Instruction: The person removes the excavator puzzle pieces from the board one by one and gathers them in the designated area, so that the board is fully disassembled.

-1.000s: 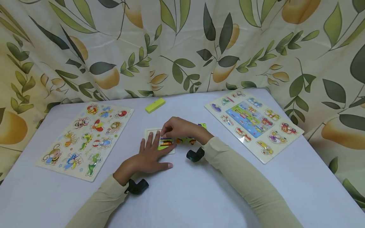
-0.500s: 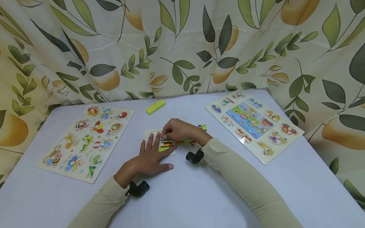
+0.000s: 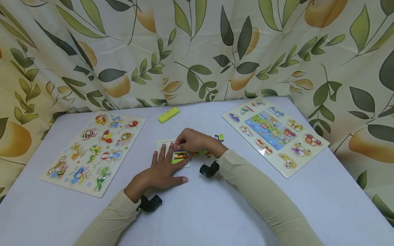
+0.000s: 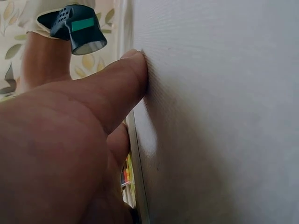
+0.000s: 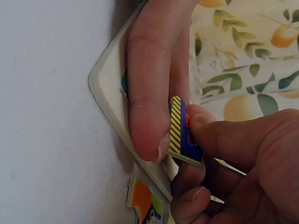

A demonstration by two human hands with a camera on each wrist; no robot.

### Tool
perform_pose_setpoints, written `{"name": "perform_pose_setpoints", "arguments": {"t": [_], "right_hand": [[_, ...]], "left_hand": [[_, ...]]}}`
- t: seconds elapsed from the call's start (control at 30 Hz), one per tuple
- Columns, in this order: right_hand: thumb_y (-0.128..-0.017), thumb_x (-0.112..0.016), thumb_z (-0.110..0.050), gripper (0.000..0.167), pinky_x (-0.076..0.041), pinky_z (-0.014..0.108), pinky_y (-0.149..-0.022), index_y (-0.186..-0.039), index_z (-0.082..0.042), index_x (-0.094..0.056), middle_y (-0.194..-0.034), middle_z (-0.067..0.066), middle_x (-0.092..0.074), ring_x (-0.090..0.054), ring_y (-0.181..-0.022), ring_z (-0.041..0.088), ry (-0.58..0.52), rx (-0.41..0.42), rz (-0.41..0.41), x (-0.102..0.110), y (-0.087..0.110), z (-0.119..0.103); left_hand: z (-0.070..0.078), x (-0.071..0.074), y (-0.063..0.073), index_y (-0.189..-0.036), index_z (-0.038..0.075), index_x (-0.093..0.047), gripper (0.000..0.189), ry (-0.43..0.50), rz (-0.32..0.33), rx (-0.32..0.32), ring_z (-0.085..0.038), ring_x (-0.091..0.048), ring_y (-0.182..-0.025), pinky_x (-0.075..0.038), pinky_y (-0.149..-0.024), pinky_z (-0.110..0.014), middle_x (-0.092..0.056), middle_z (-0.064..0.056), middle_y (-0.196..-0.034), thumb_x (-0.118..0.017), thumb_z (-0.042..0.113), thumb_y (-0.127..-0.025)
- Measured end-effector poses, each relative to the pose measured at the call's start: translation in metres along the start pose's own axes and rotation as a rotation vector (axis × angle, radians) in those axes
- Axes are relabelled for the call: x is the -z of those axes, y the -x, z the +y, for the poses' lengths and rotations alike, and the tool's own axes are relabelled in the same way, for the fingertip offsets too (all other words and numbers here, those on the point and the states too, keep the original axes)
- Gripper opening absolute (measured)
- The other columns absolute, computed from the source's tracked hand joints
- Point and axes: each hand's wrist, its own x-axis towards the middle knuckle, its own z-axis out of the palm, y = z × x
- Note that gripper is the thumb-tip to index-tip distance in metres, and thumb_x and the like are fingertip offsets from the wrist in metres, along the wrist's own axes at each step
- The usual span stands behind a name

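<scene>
A small puzzle board (image 3: 162, 142) with a pale frame lies mid-table. My left hand (image 3: 161, 171) rests on it with straight, spread fingers, its thumb on the tablecloth beside the board. My right hand (image 3: 197, 140) is over the board's right side. In the right wrist view it pinches a puzzle piece (image 5: 176, 130) with yellow-and-black stripes and a blue part, tilted up from the board, right at a left fingertip (image 5: 148, 135). A loose puzzle piece (image 5: 144, 198) with orange and green lies beside the board's edge. The left wrist view mostly shows the left thumb (image 4: 117, 88) against the cloth.
An insect puzzle board (image 3: 70, 164) lies at the left, a vehicle puzzle board (image 3: 240, 128) at the right. A yellow-green oblong block (image 3: 168, 115) is behind the small board. More loose puzzle pieces (image 3: 219, 137) lie partly behind the right hand. A patterned curtain (image 3: 197, 51) hangs behind the table.
Both hands stay nearly in place at the small board. The view has shifted slightly; no thing has visibly been picked up or put down.
</scene>
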Motion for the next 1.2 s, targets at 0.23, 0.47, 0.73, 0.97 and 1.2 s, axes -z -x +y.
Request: {"name": "perform_pose_setpoints", "arguments": {"t": [0.23,0.47,0.73,0.97,1.2], "right_hand": [[-0.097,-0.059,-0.007,0.016,-0.046,0.024,-0.071,-0.1,-0.003,-0.074,-0.087,0.001,-0.069,-0.056,-0.077,0.012,-0.073,-0.015,0.041,0.003,0.001,-0.003],[-0.097,-0.06,-0.006,0.016,-0.048,0.025,-0.073,-0.103,-0.001,-0.074,-0.09,0.002,-0.071,-0.058,-0.079,0.013,-0.159,0.03,0.12,0.014,0.004,-0.007],[-0.096,-0.059,-0.001,0.02,-0.05,0.026,-0.078,-0.111,0.001,-0.072,-0.101,0.006,-0.072,-0.06,-0.086,0.015,-0.13,0.013,0.045,0.02,0.012,0.002],[-0.095,-0.059,-0.001,0.021,-0.05,0.028,-0.081,-0.111,0.0,-0.072,-0.101,0.003,-0.071,-0.061,-0.088,0.014,-0.107,0.01,0.053,0.026,0.02,0.013],[-0.094,-0.062,-0.003,0.018,-0.049,0.029,-0.08,-0.109,-0.003,-0.073,-0.097,0.002,-0.071,-0.059,-0.086,0.016,-0.111,-0.039,0.062,0.033,0.029,0.022]], "left_hand": [[0.001,0.001,-0.001,-0.153,0.036,-0.029,0.068,-0.007,-0.02,0.003,-0.045,0.026,-0.138,0.011,-0.106,-0.065,0.016,-0.021,-0.158,-0.055,0.056,-0.093],[0.0,0.002,-0.003,-0.154,0.035,-0.028,0.069,-0.028,-0.034,0.006,-0.045,0.025,-0.138,0.011,-0.106,-0.065,0.011,-0.025,-0.158,-0.053,0.058,-0.094],[0.001,0.002,-0.003,-0.154,0.034,-0.029,0.07,-0.029,-0.027,0.02,-0.045,0.025,-0.139,0.012,-0.106,-0.065,0.017,-0.021,-0.158,-0.054,0.058,-0.093],[0.001,0.001,-0.003,-0.154,0.034,-0.029,0.07,-0.022,-0.029,0.034,-0.044,0.026,-0.139,0.013,-0.106,-0.064,0.018,-0.021,-0.158,-0.054,0.057,-0.093],[-0.001,-0.001,-0.003,-0.153,0.035,-0.029,0.07,-0.012,-0.017,0.027,-0.043,0.026,-0.139,0.012,-0.106,-0.063,0.018,-0.02,-0.158,-0.055,0.058,-0.092]]}}
